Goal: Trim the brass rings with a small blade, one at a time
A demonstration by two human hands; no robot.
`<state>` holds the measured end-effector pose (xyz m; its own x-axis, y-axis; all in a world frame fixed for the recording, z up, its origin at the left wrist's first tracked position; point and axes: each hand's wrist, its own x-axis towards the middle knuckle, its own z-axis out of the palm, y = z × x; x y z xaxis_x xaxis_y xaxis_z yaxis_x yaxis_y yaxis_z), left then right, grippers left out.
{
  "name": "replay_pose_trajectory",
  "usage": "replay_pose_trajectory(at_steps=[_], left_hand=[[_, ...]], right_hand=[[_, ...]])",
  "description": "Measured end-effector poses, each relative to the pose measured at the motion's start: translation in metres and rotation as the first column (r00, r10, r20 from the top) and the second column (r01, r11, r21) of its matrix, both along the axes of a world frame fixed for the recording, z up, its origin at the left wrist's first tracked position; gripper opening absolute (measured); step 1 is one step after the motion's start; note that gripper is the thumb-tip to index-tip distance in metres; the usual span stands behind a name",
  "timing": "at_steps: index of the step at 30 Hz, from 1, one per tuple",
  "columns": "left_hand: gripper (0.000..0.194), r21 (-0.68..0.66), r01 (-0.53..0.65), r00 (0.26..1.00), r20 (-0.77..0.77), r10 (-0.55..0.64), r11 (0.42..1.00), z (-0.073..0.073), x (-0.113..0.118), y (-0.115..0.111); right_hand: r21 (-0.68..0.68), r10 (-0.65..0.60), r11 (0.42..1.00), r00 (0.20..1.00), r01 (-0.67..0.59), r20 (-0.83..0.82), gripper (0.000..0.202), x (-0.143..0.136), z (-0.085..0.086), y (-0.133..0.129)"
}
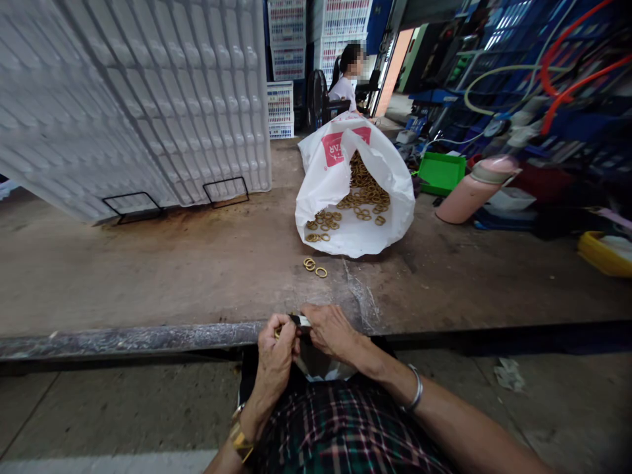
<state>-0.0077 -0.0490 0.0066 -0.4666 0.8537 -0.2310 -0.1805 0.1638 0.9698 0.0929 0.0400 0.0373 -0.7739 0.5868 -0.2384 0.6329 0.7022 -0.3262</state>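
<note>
My left hand [275, 352] is closed on a brass-coloured ring [278, 332] at the table's front edge. Beside it, my right hand [333, 329] is wrapped round a small white tool [302, 320] with a dark end. The dark end points at the left hand's fingers; whether it touches the ring I cannot tell. Just beyond my hands, a few loose rings [320, 272] lie on the tabletop. Farther back, a white plastic bag [390, 234] lies on its side, its mouth towards me, with a heap of similar rings [363, 187] inside.
Ribbed white trays [207, 99] stand upright at the left on black wire holders [224, 191]. To the right are a pink bottle [467, 194], a green tray [441, 172] and a yellow container [605, 253]. Behind the bag, a person [343, 92] sits near stacked crates [288, 39].
</note>
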Motion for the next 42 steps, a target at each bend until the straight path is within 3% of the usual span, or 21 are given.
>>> replay_pose_trajectory(at_steps=[7,19,24,28,31,35,37,42], left_hand=[[0.024,-0.004,0.030,1.000,0.008,-0.030,1.000,0.002,-0.001,-0.002],[0.027,-0.024,0.011,0.999,-0.048,-0.012,1.000,0.009,0.001,-0.002],[0.027,-0.008,0.057,0.997,-0.058,-0.057,0.998,0.009,-0.002,-0.003],[0.028,0.011,0.073,0.997,0.039,-0.073,0.997,0.006,-0.005,-0.004],[0.028,0.017,0.081,0.988,0.132,-0.083,0.997,0.012,-0.005,-0.007],[0.025,0.093,0.160,0.944,0.277,-0.180,0.983,0.031,0.000,-0.012],[0.024,0.136,0.144,0.902,0.390,-0.187,0.980,0.038,0.002,-0.011],[0.025,0.145,0.084,0.818,0.556,-0.151,0.986,0.038,0.000,-0.004]], right_hand=[[0.012,0.032,0.999,0.997,-0.031,-0.073,0.024,0.003,-0.007,-0.002],[-0.029,0.039,0.999,0.998,-0.040,-0.044,0.024,0.002,-0.007,-0.001],[-0.035,0.047,0.998,0.999,-0.047,-0.002,0.024,0.003,-0.003,0.000],[0.031,0.005,1.000,1.000,-0.005,0.013,0.023,-0.002,-0.003,-0.002],[0.060,-0.038,0.997,0.999,0.037,0.014,0.021,-0.005,-0.006,0.004],[0.151,-0.238,0.962,0.969,0.226,0.070,0.025,0.001,-0.007,0.034],[0.201,-0.289,0.938,0.957,0.282,0.010,0.027,0.007,-0.006,0.050],[0.258,-0.342,0.896,0.933,0.361,-0.115,0.022,0.012,-0.014,0.073]])
